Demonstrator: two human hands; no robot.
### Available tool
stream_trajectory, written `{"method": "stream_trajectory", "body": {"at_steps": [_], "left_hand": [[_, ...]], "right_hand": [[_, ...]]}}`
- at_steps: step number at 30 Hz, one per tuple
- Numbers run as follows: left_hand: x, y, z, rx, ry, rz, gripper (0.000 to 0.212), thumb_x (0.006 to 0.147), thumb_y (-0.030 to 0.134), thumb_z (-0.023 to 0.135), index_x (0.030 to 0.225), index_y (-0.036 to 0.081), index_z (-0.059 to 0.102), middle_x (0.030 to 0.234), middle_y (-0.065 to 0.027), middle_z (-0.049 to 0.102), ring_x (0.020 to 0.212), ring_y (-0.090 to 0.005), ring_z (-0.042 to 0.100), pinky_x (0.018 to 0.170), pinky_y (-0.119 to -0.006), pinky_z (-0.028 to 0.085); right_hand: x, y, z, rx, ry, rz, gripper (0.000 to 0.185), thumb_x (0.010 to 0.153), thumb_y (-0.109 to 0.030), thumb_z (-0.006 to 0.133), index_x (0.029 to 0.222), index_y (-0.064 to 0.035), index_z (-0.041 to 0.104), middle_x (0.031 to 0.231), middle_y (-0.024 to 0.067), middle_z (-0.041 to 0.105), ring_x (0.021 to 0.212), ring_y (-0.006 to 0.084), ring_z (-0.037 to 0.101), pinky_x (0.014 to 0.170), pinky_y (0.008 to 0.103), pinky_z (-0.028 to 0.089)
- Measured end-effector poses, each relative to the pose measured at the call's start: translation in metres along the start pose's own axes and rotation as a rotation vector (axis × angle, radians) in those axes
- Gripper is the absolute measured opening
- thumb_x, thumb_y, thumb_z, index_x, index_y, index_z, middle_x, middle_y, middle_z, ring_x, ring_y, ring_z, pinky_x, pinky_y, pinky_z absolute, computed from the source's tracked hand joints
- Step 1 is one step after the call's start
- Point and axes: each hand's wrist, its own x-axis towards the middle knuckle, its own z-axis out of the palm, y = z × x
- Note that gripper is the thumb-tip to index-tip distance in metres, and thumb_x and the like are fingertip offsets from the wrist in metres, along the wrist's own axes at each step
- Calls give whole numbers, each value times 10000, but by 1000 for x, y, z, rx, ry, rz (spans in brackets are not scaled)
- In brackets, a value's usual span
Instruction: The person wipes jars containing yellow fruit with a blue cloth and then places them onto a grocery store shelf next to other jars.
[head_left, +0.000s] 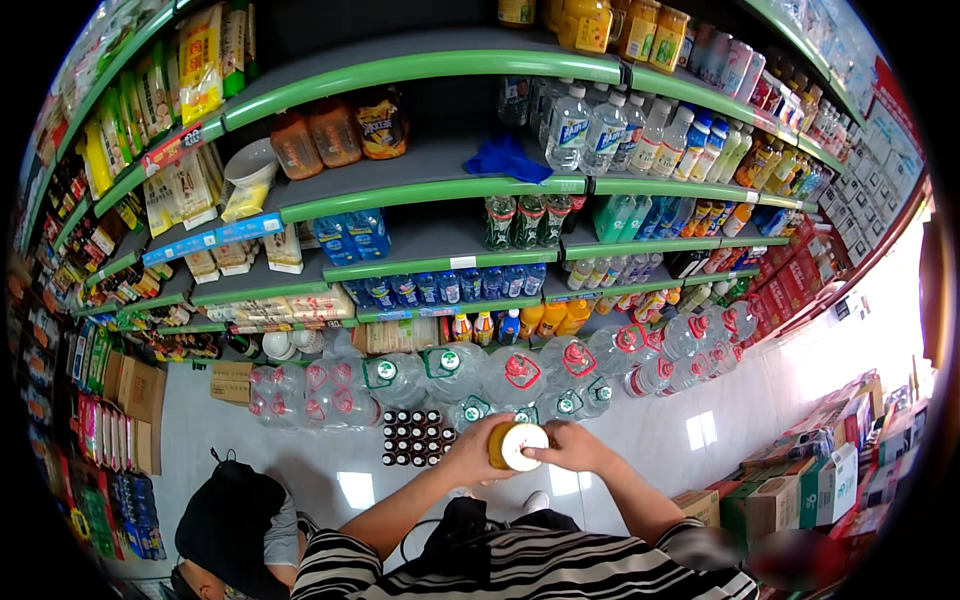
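Note:
In front of my body I hold a jar (499, 442) with yellow contents and a pale round lid (525, 447), tilted so that its lid faces up towards me. My left hand (472, 450) is wrapped around the jar's side. The thumb of my right hand (574, 448) lies on the lid, and its other fingers are at the jar's right edge, partly hidden. Similar yellow jars (637, 30) stand on the top shelf ahead. A crumpled blue cloth (510, 159) lies on the shelf below them, left of clear bottles (568, 127).
Large water bottles (517, 375) line the floor along the shelves. A pack of dark, white-capped bottles (412, 437) sits before them. At my left a person (232, 517) in a black top bends low. Stacked cartons (776, 502) stand at the right.

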Motion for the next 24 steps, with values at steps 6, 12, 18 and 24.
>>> {"method": "stream_trajectory", "body": {"at_steps": [6, 12, 18, 24], "left_hand": [[-7, 35, -78, 1, 82, -173, 898, 557, 370, 894, 1282, 74, 456, 1187, -158, 586, 1106, -341, 580, 934, -405, 472], [-14, 41, -124, -103, 450, -100, 883, 572, 272, 911, 1259, -3, 430, 1170, -155, 592, 1087, -242, 595, 931, -359, 473], [-18, 68, -128, -152, 684, -138, 880, 577, 189, 904, 1258, -16, 386, 1192, -148, 549, 1091, -232, 575, 939, -371, 463], [-11, 118, -96, -334, 833, -178, 841, 599, 137, 892, 1253, -8, 382, 1198, -138, 540, 1108, -212, 568, 953, -355, 465]], "right_hand": [[29, -73, -22, -51, -45, -21, 635, 907, -608, 482, 1146, -37, 618, 861, 201, 683, 837, 330, 677, 757, 408, 516], [100, -89, -93, 114, 272, -155, 399, 900, -406, 620, 965, -13, 619, 718, 111, 654, 667, 208, 670, 598, 355, 508], [243, -84, -209, -335, 739, -412, 313, 792, -299, 693, 986, -58, 644, 954, 176, 641, 891, 360, 624, 791, 433, 507], [326, -109, -269, -617, 627, -30, 493, 788, -417, 667, 1229, -211, 594, 1279, 130, 539, 1203, 357, 502, 964, 484, 446]]}}
